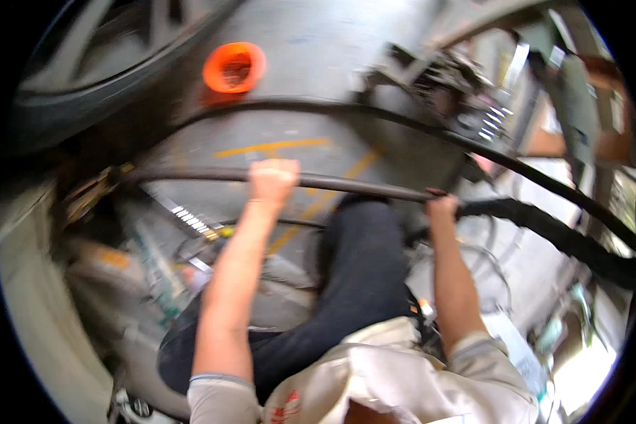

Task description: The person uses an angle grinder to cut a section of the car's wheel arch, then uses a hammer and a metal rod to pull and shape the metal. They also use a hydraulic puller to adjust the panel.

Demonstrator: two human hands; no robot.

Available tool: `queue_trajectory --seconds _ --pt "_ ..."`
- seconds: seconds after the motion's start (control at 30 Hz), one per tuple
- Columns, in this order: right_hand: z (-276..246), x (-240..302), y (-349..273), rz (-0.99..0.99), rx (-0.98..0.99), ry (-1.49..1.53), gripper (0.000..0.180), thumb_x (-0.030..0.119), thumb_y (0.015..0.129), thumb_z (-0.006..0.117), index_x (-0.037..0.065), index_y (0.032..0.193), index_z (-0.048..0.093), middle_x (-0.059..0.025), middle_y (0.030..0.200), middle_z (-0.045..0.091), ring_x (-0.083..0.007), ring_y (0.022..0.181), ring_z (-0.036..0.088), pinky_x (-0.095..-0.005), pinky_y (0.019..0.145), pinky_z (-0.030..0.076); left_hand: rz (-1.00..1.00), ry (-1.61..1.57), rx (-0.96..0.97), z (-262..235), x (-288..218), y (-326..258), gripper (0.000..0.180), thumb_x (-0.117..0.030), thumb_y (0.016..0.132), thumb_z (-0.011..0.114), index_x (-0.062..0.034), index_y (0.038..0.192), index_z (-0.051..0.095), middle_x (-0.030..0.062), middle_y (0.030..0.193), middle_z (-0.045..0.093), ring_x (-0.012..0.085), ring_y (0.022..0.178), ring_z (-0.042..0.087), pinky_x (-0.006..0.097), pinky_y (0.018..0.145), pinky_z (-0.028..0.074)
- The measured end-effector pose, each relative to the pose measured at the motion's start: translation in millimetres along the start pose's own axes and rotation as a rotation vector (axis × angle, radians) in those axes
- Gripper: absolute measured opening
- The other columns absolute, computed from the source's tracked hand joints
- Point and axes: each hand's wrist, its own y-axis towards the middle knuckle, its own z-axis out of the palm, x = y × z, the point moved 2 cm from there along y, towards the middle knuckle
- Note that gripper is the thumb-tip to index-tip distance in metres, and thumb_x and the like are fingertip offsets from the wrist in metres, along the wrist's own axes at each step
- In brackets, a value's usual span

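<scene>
A long, dark, slim bar (346,184) runs across in front of me, slightly blurred. Around its middle my left hand (274,181) is closed, knuckles up. Farther right, my right hand (442,205) is closed at the bar's right end. Just past that hand a thick black sleeved hose (544,230) stretches to the right rim; whether it joins the bar I cannot tell. The bar's left end reaches a shadowed metal fitting (95,191) beside a pale panel. Beyond my hands, a thinner black hose (374,113) arcs from left to right, apart from both.
A large spoked wheel (113,49) fills the far left. On the grey floor (311,63) sits an orange bowl-shaped container (251,67) with brownish contents. A blurred metal assembly (438,85) lies far right. Tools, including a slotted metal strip (191,220), and cables lie near my legs.
</scene>
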Motion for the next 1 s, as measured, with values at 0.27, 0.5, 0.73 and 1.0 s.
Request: queue_trajectory --seconds 0.27,0.5,0.73,1.0 --pt "17 13 -33 0.080 -0.077 -0.089 0.046 0.045 0.095 0.047 0.001 0.097 0.058 -0.0117 0.091 0.065 -0.0284 0.074 0.061 -0.0429 0.074 0.050 -0.055 -0.003 0.746 -30 -5 43 0.011 -0.014 0.076 0.066 -0.0090 0.085 0.068 0.0130 0.077 0.071 0.0303 0.074 0.071 0.042 0.068 0.057" --pt "16 31 -62 0.028 -0.090 -0.277 0.077 0.058 0.096 0.048 -0.009 0.134 0.046 -0.0169 0.130 0.055 -0.0279 0.106 0.059 -0.0380 0.095 0.047 -0.060 -0.042 0.832 -32 -4 43 0.012 -0.015 0.073 0.071 -0.0092 0.083 0.073 0.0141 0.084 0.072 0.0306 0.083 0.071 0.042 0.073 0.057" --pt "5 42 22 0.178 0.170 -0.194 0.017 0.011 0.083 0.057 0.002 0.096 0.054 -0.0167 0.106 0.059 -0.0349 0.094 0.056 -0.0414 0.093 0.045 -0.066 -0.173 1.067 -42 -6 56 0.019 -0.020 0.075 0.069 -0.0077 0.089 0.075 0.0121 0.096 0.073 0.0280 0.091 0.071 0.042 0.079 0.057" --pt "10 30 11 0.104 0.157 -0.320 0.013 0.012 0.085 0.050 0.002 0.092 0.053 -0.0132 0.099 0.059 -0.0289 0.088 0.056 -0.0406 0.088 0.047 -0.112 -0.172 0.893 -35 -3 34 0.014 -0.019 0.074 0.068 -0.0103 0.084 0.073 0.0107 0.082 0.073 0.0277 0.077 0.073 0.042 0.069 0.057"
